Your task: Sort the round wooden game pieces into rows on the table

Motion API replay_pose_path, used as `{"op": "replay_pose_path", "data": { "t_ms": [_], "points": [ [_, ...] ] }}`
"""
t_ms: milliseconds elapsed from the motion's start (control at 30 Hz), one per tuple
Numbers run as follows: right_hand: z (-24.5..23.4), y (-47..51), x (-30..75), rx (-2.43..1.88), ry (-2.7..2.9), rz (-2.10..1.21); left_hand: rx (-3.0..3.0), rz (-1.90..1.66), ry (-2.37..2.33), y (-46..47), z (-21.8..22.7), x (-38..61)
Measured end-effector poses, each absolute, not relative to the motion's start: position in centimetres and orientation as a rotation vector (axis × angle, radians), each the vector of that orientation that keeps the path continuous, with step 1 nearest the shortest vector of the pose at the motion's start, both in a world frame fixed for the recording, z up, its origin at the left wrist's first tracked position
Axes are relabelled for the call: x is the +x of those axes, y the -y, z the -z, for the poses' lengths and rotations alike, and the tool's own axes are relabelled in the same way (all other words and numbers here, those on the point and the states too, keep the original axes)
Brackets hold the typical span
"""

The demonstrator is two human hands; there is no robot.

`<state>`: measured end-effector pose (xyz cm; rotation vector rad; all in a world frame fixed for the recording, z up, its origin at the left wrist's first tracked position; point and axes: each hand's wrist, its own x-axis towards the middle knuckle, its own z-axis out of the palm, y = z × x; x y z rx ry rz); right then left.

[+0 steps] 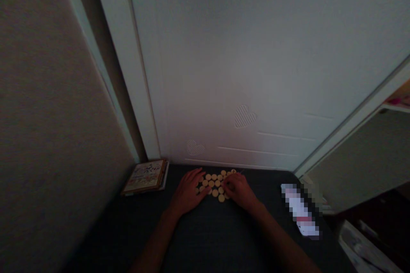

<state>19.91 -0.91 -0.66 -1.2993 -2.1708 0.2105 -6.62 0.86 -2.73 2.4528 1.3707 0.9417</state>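
Several small round wooden discs (pixel 214 183) lie close together on a dark tabletop (pixel 211 239). My left hand (pixel 189 191) rests at the left side of the group, its fingers stretched out and thumb apart, partly covering a few discs. On the other side, my right hand (pixel 239 188) is bent down over the discs with thumb and fingers pinched together. What lies between those fingertips, if anything, is hidden. Just above the right hand, one disc (pixel 233 172) shows a dark mark on its face. The scene is dim.
A stack of books (pixel 145 176) lies at the table's back left corner. On the right is a pale, blurred-out object (pixel 301 211). A white panel with embossed hearts (pixel 245 116) rises behind the table, and a wall (pixel 64 128) stands to the left.
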Motion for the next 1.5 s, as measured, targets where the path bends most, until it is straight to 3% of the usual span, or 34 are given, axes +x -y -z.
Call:
{"op": "replay_pose_path", "data": {
  "t_ms": [600,1500],
  "points": [
    [-0.4,2.9,23.4,-1.393,2.156,-0.171,2.440,-0.914,-1.380,-0.9,2.6,-6.6],
    [-0.2,1.9,20.5,-1.380,2.209,-0.102,2.446,-0.919,-1.368,-0.9,2.8,-6.6]
  ]
}}
